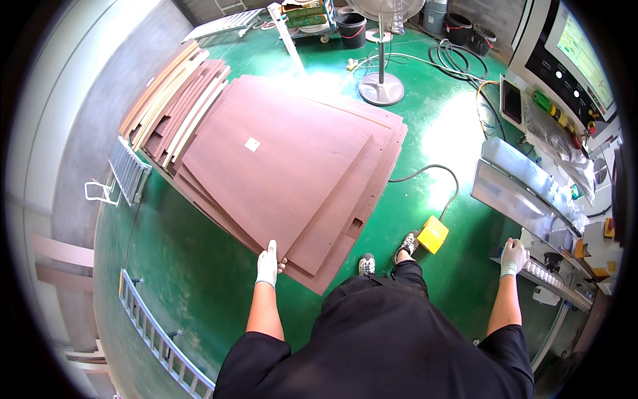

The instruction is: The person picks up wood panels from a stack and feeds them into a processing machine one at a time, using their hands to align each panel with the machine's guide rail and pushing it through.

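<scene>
A stack of large reddish-brown panels (279,153) fills the middle, with a small white label (252,144) on the top one. My left hand (268,266), in a pale glove with bare fingertips, grips the near corner of the top panel, thumb above the edge. Off to the right, my right hand (514,257), gloved too, is closed beside a metal rail (555,279) on a machine. Whether its fingers hold anything is hidden.
A yellow foot pedal (432,234) with a cable lies by my feet. The machine's bent metal guard (522,189) and screen (585,56) are on the right. A standing fan (381,86) is at the back. Stacked strips (179,100) and a ladder (156,336) are leftward.
</scene>
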